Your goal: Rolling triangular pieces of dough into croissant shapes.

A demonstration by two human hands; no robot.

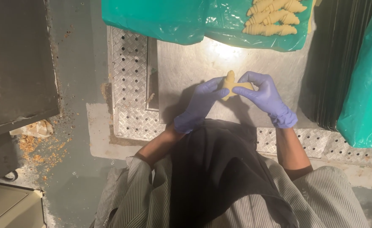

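Pinching from both sides, the left hand [198, 105] and right hand [265, 98], gloved in purple, are closed on a pale dough piece [232, 84] held just above the steel worktable [186, 63], so both ends can be worked. Shaped dough pieces [272, 17] are laid in rows on green plastic sheet [160, 19], kept off bare metal.

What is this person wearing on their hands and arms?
Both hands wear thin, snug gloves of a violet-blue colour: the left hand and the right hand. The gloves end at the wrists, and the forearms are bare. Sleeves of grey-and-white striped cloth are pushed up near the elbows. A dark apron covers the front.
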